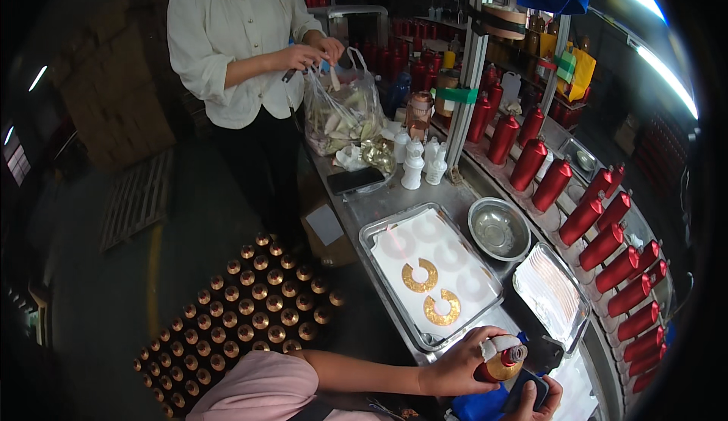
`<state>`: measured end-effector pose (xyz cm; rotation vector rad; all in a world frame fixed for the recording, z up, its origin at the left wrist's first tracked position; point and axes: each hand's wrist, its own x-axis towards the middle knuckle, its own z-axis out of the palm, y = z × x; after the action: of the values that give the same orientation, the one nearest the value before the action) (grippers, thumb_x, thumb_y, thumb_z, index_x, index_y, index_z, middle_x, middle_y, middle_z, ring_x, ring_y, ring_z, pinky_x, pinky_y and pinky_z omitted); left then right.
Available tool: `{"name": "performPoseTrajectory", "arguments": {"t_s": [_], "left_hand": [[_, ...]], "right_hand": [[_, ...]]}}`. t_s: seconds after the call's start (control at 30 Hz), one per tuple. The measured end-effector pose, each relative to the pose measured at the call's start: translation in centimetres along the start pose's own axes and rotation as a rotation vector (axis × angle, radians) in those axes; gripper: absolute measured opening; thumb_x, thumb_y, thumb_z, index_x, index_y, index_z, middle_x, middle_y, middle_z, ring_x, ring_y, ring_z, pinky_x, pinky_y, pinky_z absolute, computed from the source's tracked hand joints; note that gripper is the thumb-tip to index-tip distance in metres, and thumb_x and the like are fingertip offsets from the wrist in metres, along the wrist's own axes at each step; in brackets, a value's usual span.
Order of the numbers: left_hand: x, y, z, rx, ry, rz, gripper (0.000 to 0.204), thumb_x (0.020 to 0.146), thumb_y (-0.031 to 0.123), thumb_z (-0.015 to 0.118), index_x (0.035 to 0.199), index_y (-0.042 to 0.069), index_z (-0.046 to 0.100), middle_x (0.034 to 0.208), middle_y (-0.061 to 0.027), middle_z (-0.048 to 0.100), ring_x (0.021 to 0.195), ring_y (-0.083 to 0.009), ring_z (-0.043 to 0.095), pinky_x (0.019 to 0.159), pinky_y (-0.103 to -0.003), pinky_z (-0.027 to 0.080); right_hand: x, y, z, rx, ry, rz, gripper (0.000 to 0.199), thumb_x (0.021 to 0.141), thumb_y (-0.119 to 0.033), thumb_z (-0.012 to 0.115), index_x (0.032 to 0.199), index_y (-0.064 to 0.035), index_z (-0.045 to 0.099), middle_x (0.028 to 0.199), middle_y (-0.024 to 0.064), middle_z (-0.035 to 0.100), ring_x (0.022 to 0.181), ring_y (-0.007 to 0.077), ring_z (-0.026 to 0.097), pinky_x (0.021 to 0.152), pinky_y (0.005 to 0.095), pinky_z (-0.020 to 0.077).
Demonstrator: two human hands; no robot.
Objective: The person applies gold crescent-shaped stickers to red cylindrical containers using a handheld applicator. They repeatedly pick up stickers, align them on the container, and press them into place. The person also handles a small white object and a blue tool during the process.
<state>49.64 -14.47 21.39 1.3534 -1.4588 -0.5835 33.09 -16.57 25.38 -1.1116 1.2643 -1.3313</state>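
At the lower right, my left hand (457, 366) is wrapped round a red bottle (491, 372) with a gold band on its shoulder. The bottle is tilted, its silver threaded neck pointing up and right. Something white covers a finger of this hand. Beside the bottle my right hand (547, 400) grips a dark blue-grey flat pad (532, 384) close to the bottle's side. Just beyond my hands lies a metal tray (369, 233) with a white sheet, on which two gold C-shaped labels (442, 309) and several faint ring outlines show.
A metal bowl (499, 227) and a second tray (580, 322) stand right of the sheet. Red bottles (584, 218) line a conveyor at right. White bottles (412, 169), a phone (355, 180) and a filled plastic bag (343, 114) are farther back. A co-worker (239, 49) stands there. Gold-topped bottles (246, 300) fill the floor at left.
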Motion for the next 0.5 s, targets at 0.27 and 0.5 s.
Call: {"name": "performPoseTrajectory", "arguments": {"t_s": [0.27, 0.5], "left_hand": [[0.0, -0.4, 0.9, 0.056, 0.063, 0.051, 0.069, 0.072, 0.021, 0.087, 0.134, 0.008, 0.059, 0.137, -0.0162, 0.051, 0.130, -0.0356, 0.049, 0.110, -0.043, 0.041], [0.5, -0.7, 1.1, 0.049, 0.068, 0.066, 0.073, 0.067, 0.015, 0.088, 0.133, 0.006, 0.058, 0.134, -0.0169, 0.051, 0.126, -0.0360, 0.052, 0.105, -0.043, 0.045]], "right_hand": [[1.0, 2.2, 1.1, -0.040, -0.136, -0.191, 0.025, 0.086, -0.007, 0.073, 0.107, 0.0014, 0.063, 0.098, 0.0073, 0.065, 0.088, 0.0140, 0.061, 0.082, 0.0262, 0.0510], [3.5, 2.9, 0.0, -0.129, -0.147, -0.188, 0.021, 0.083, -0.007, 0.071, 0.102, -0.0007, 0.064, 0.095, 0.0044, 0.062, 0.086, 0.0118, 0.058, 0.081, 0.0259, 0.0489]]}}
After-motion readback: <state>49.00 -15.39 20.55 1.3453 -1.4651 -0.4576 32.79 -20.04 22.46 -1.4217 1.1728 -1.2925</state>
